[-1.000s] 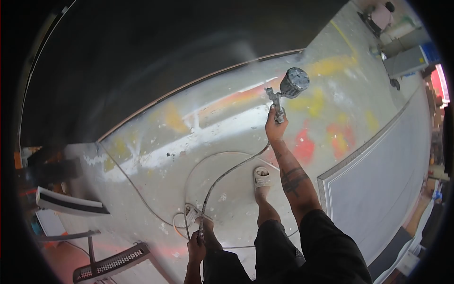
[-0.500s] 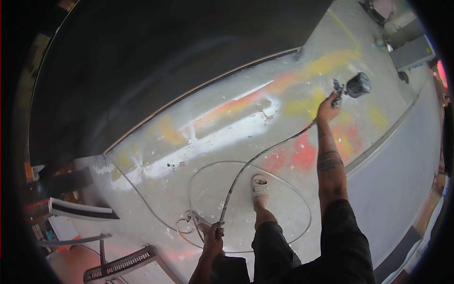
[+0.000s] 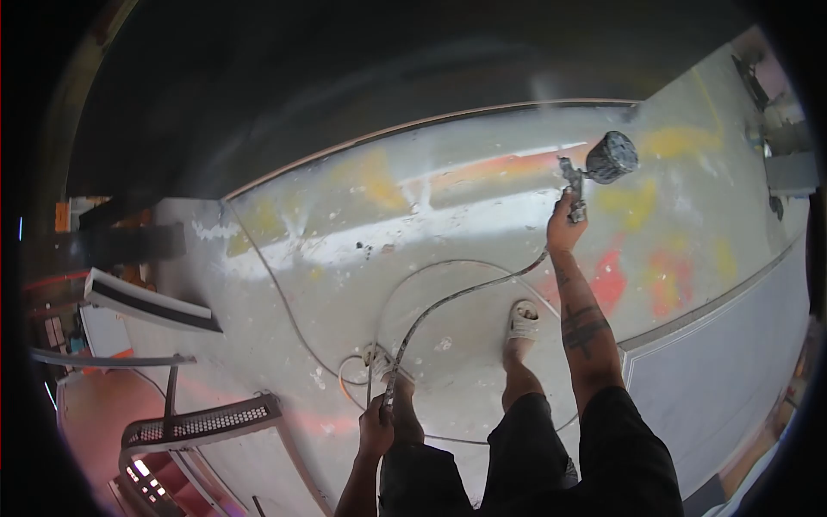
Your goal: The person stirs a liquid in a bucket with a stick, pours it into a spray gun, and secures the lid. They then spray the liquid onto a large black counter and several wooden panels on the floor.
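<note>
My right hand (image 3: 566,226) is wrapped round the handle of a paint-stained spray gun (image 3: 572,177), whose dark cup (image 3: 612,158) sticks out to the right. From the gun's base a dark hose (image 3: 452,297) curves down to my left hand (image 3: 376,428), which is closed round it near my left leg. Beyond the gun rises a large glossy black panel (image 3: 345,95) with a thin pale lower edge.
Loops of hose (image 3: 289,323) lie on the paint-spattered floor (image 3: 465,345) round my feet. A grey panel (image 3: 724,362) stands at the right. At lower left are a perforated black-framed part (image 3: 207,420) and a white curved strip (image 3: 151,303).
The view has turned, and the gun in my right hand now sits further left against the black panel. My feet appear further right, the right one more so. Both hands keep their hold.
</note>
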Available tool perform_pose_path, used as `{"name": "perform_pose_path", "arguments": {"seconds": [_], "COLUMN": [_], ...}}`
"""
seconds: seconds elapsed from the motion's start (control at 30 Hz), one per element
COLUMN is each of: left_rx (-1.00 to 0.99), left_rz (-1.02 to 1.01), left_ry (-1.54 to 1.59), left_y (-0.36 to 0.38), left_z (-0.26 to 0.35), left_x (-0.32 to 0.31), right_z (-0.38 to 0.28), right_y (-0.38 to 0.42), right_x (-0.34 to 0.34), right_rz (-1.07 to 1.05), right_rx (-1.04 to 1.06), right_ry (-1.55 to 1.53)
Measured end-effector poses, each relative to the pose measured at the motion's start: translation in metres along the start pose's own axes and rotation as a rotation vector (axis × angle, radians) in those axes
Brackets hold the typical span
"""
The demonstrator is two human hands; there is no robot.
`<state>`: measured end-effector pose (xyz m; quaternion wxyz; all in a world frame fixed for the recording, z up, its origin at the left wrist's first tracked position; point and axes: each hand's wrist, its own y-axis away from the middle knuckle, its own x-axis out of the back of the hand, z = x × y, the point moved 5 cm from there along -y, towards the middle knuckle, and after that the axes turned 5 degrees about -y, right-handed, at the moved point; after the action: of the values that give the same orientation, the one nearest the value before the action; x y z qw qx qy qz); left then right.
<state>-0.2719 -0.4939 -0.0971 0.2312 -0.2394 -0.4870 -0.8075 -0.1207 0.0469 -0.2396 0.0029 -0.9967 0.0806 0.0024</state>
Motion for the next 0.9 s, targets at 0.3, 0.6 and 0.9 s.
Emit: {"name": "perform_pose_path", "arguments": {"seconds": [0.3,0.6,0.9], "left_rx": [0.112,0.264,0.169], "left_rz": [0.120,0.172,0.300], "left_ry": [0.159,0.365,0.368], "left_y": [0.035,0.050,0.046], "left_z": [-0.129,-0.240,-0.317], "left_x": [0.075,0.115,0.144], "right_z": [-0.018,-0.027,-0.024], "right_y": [0.197,0.368,0.525], "right_x": [-0.191,-0.373,-0.536], "right_rz": [-0.380,-0.672,-0.817], "right_rx": [0.040,0.059,0.245], "right_ry": [0.028,-0.020,-0.190]}}
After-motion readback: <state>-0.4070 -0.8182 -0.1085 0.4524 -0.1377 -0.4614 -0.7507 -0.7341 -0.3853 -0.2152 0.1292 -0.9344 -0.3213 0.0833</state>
